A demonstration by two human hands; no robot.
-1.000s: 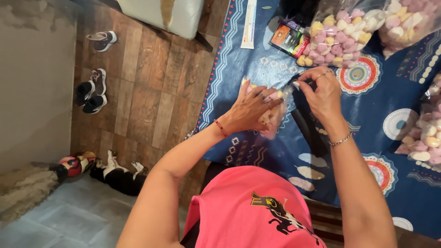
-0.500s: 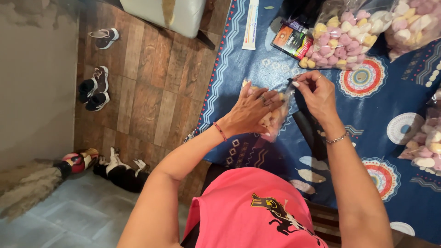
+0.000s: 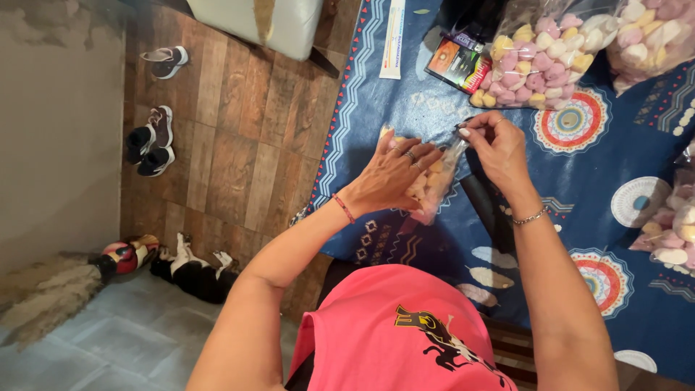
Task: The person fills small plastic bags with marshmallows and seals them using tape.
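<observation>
Head view: left hand (image 3: 391, 177) clasps a small clear bag of marshmallows (image 3: 434, 185) near the blue tablecloth's (image 3: 405, 108) left edge. Right hand (image 3: 499, 148) pinches the bag's top shut; open cloth lies right of it.

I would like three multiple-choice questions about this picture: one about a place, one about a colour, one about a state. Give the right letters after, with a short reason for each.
1. Where do the pairs of shoes lie?
A. on the wooden floor
B. on the blue tablecloth
C. on the grey mat

2. What colour is the person's shirt?
A. green
B. pink
C. white

3. How is the small clear bag of marshmallows held?
A. by both hands
B. by one hand only
C. it lies untouched

Answers:
1 A: the shoes rest on the wooden floor.
2 B: the shirt is pink.
3 A: the left hand cups the small bag, while the right hand pinches its top.
</observation>
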